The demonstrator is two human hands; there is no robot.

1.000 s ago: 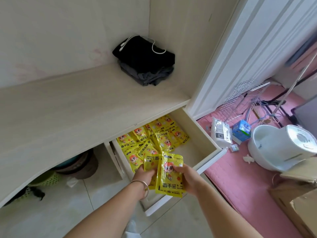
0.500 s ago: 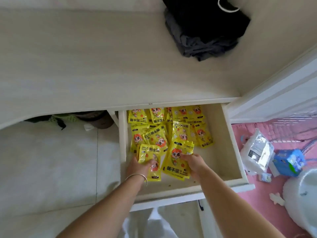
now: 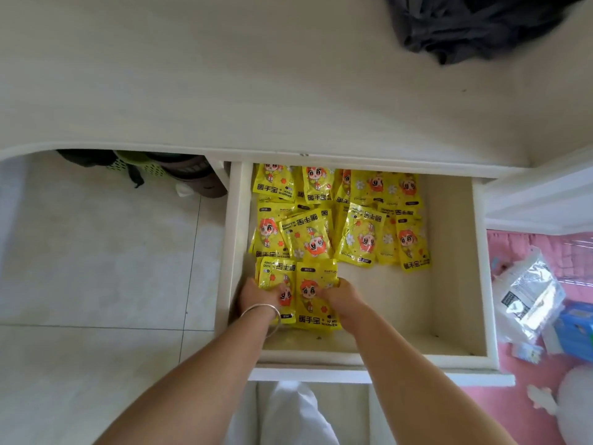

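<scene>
In the front left corner of the open drawer [image 3: 417, 303], two yellow hand-warmer packets are held side by side. The left packet [image 3: 276, 275] is gripped by the left hand [image 3: 258, 295], on whose wrist a bangle [image 3: 261, 311] is worn. The right packet [image 3: 313, 295] is pinched at its right edge by the right hand [image 3: 342, 297]. Further yellow packets [image 3: 362, 234] are spread behind them. Dark clothing [image 3: 481, 27] is seen on the tabletop [image 3: 224, 75].

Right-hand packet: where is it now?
Head view: the right-hand packet sits front-left in the open drawer, its right edge held by the right hand, beside the left-hand packet in the left hand.
</scene>
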